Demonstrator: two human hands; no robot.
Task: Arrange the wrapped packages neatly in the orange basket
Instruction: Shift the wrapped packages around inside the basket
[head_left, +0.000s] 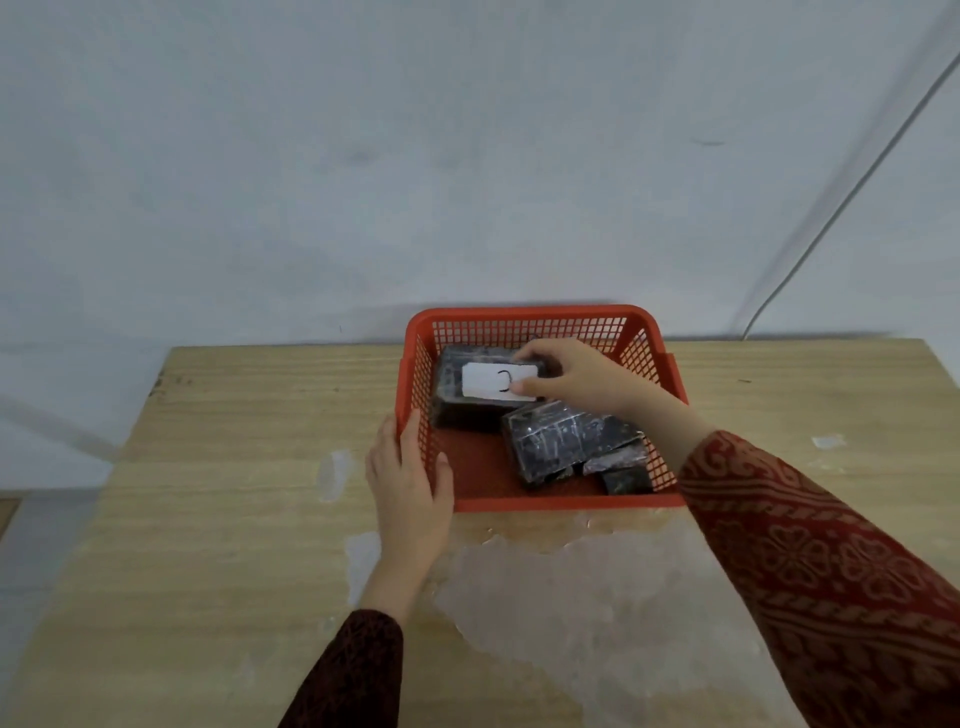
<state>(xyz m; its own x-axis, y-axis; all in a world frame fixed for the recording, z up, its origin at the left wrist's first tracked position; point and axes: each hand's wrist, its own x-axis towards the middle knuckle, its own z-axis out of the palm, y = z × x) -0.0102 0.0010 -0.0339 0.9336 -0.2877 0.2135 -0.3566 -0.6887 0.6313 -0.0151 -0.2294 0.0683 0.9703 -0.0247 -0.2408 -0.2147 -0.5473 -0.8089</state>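
Head view: an orange basket (540, 314) of rigid plastic mesh, rectangular, sits on a pale wood-grain surface (218, 467) at its far edge. Inside lie dark, glossy, film-wrapped block-shaped packages. The labelled package (485, 382), bearing a white paper label, lies at the far left; the right hand (576, 379) pinches its right end between thumb and fingers. A second package (561, 441) lies tilted at the near right. The left hand (410, 483) rests against the basket's near-left corner, fingers loosely together.
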